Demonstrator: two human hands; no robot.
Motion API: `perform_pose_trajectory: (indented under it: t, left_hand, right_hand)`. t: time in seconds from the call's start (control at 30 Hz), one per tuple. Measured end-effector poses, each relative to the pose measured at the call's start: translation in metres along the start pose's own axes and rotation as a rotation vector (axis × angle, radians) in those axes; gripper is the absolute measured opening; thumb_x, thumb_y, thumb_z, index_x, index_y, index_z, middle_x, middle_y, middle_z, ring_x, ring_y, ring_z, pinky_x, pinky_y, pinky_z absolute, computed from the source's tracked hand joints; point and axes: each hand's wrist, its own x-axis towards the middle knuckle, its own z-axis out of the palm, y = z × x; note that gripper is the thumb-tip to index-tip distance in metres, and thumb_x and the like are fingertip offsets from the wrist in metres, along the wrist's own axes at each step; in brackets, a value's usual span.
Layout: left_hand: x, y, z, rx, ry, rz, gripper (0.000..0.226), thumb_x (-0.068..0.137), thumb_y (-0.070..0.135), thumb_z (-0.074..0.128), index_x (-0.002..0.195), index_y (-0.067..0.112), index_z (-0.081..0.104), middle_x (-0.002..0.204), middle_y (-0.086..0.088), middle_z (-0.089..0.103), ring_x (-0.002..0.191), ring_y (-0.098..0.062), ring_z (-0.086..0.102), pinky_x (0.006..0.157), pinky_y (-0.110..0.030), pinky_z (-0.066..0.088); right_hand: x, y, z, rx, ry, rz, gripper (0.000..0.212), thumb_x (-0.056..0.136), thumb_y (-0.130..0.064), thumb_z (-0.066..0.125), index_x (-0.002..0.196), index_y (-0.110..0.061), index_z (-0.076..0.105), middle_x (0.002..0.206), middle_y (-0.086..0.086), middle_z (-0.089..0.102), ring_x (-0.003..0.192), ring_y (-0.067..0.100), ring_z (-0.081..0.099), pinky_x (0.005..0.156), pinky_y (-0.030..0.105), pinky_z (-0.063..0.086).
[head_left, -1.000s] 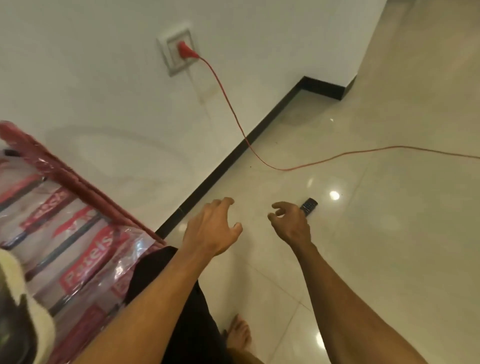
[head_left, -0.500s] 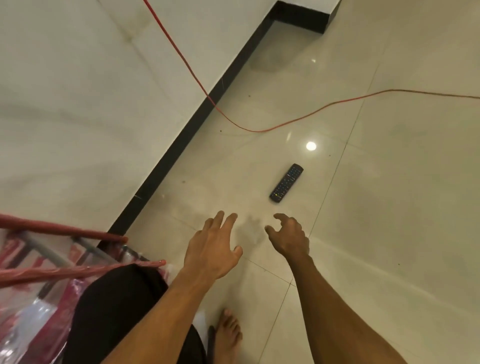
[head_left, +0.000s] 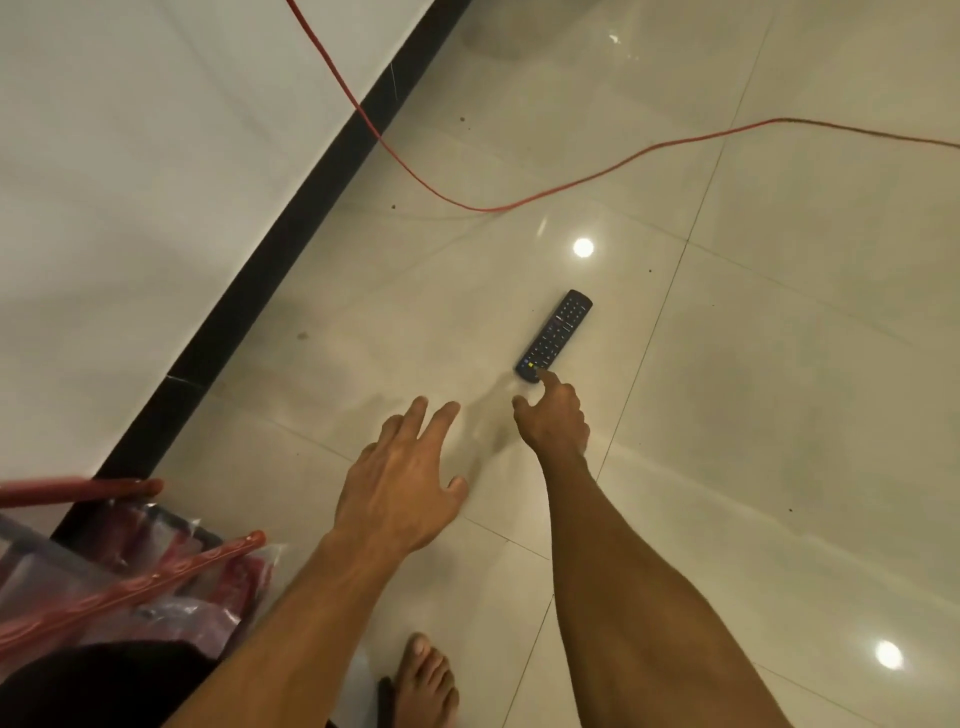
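Floor (head_left: 779, 364): big glossy beige tiles w/ thin grout lines & a few dark specks. Two bright round glints (head_left: 583, 248) on it, one mid-frame, the other at btm right. Wall (head_left: 130, 182) on the left is plain off-white, smooth, w/ a faint scratch near its foot. Black skirting (head_left: 291, 228) runs diag. btwn wall & floor, from btm left to top centre. Red cable (head_left: 623, 166) comes down the wall from the top edge, crosses the skirting, loops on the floor & runs off the right edge. Btm left corner: red frame (head_left: 130, 587) wrapped in clear plastic w/ red print, just beside the skirting; can't tell what furniture it is. Light is warm, rather dim.
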Motion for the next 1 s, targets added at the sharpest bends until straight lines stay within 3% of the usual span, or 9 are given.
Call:
perform_pose_trajectory:
  t: [0.33, 0.5, 0.63, 0.77, 0.87, 1.0]
  left_hand:
    - [0.038, -0.009, 0.009, -0.210, 0.031, -0.082, 0.075, 0.090, 0.038, 0.057, 0.151, 0.037, 0.013, 0.159, 0.007, 0.017, 0.142, -0.016, 0.022, 0.104, -0.038, 0.037]
    - [0.050, -0.008, 0.011, -0.291, 0.063, -0.061, 0.073, 0.089, 0.036, 0.058, 0.150, 0.037, 0.017, 0.154, 0.012, 0.026, 0.138, -0.013, 0.028, 0.100, -0.035, 0.039]
    - [0.061, -0.007, 0.012, -0.362, 0.051, -0.073, 0.073, 0.090, 0.036, 0.060, 0.150, 0.036, 0.020, 0.155, 0.012, 0.025, 0.140, -0.011, 0.027, 0.104, -0.032, 0.036]
    - [0.064, -0.004, 0.018, -0.529, 0.037, -0.139, 0.068, 0.089, 0.033, 0.061, 0.146, 0.039, 0.025, 0.150, 0.011, 0.034, 0.134, -0.011, 0.035, 0.094, -0.027, 0.034]
    - [0.067, -0.001, 0.021, -0.599, 0.015, -0.171, 0.067, 0.088, 0.032, 0.062, 0.145, 0.040, 0.027, 0.146, 0.007, 0.039, 0.130, -0.013, 0.040, 0.095, -0.029, 0.039]
    - [0.066, -0.003, 0.018, -0.663, -0.010, -0.233, 0.066, 0.087, 0.031, 0.064, 0.143, 0.040, 0.030, 0.144, 0.005, 0.041, 0.129, -0.016, 0.042, 0.100, -0.037, 0.044]
  right_hand:
    - [0.062, -0.009, 0.032, -0.011, 0.044, 0.052, 0.059, 0.095, -0.029, 0.054, 0.147, -0.024, 0.029, 0.132, 0.013, 0.046, 0.114, 0.034, 0.053, 0.084, 0.040, 0.042]
    - [0.087, -0.012, 0.033, 0.113, 0.039, 0.197, 0.068, 0.093, -0.032, 0.059, 0.144, -0.006, 0.022, 0.138, 0.017, 0.040, 0.123, 0.038, 0.047, 0.094, 0.044, 0.042]
    - [0.102, -0.017, 0.032, 0.177, 0.073, 0.278, 0.065, 0.091, -0.030, 0.063, 0.138, -0.002, 0.029, 0.139, 0.016, 0.040, 0.123, 0.036, 0.047, 0.093, 0.043, 0.043]
    - [0.113, -0.012, 0.038, 0.264, 0.086, 0.300, 0.059, 0.087, -0.021, 0.069, 0.131, -0.001, 0.037, 0.134, 0.018, 0.046, 0.120, 0.036, 0.051, 0.091, 0.042, 0.046]
    - [0.111, 0.000, 0.042, 0.358, 0.067, 0.316, 0.045, 0.081, -0.010, 0.072, 0.119, 0.000, 0.049, 0.122, 0.017, 0.056, 0.106, 0.032, 0.058, 0.078, 0.034, 0.049]
    - [0.096, 0.009, 0.035, 0.637, 0.042, 0.366, 0.025, 0.075, -0.006, 0.080, 0.080, -0.003, 0.056, 0.092, 0.011, 0.064, 0.073, 0.022, 0.059, 0.072, 0.031, 0.053]
